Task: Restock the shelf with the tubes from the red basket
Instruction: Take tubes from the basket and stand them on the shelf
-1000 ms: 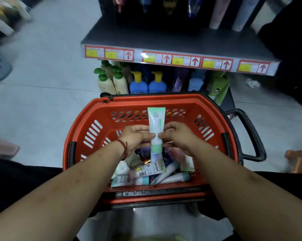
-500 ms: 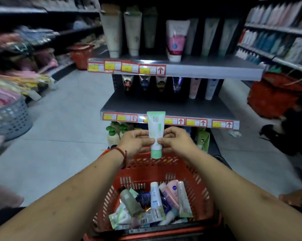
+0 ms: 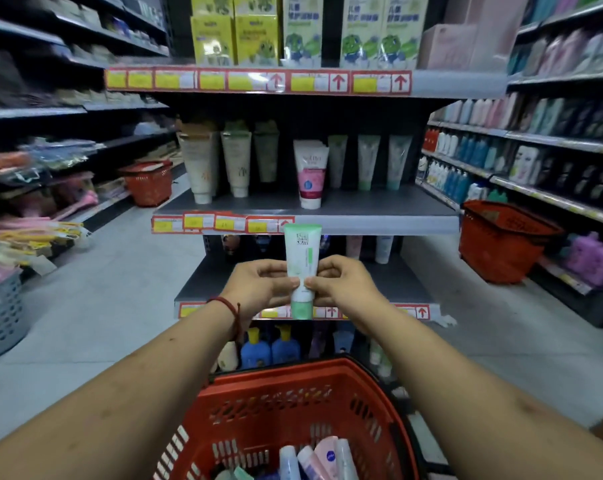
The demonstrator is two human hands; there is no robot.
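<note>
A shop aisle with a grey floor (image 3: pixel 102 306) runs past a grey shelf (image 3: pixel 379 202) of upright tubes and red-and-yellow price tags. Below it, the red basket (image 3: pixel 293 382) holds more tubes (image 3: pixel 314 459). The left hand (image 3: pixel 258 289) and right hand (image 3: pixel 341 285) both pinch a white tube (image 3: pixel 302 265), green cap down, in front of the shelf and above the basket.

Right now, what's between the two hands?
The green-capped tube, cap down, pinched between left hand and right hand; head view.
</note>
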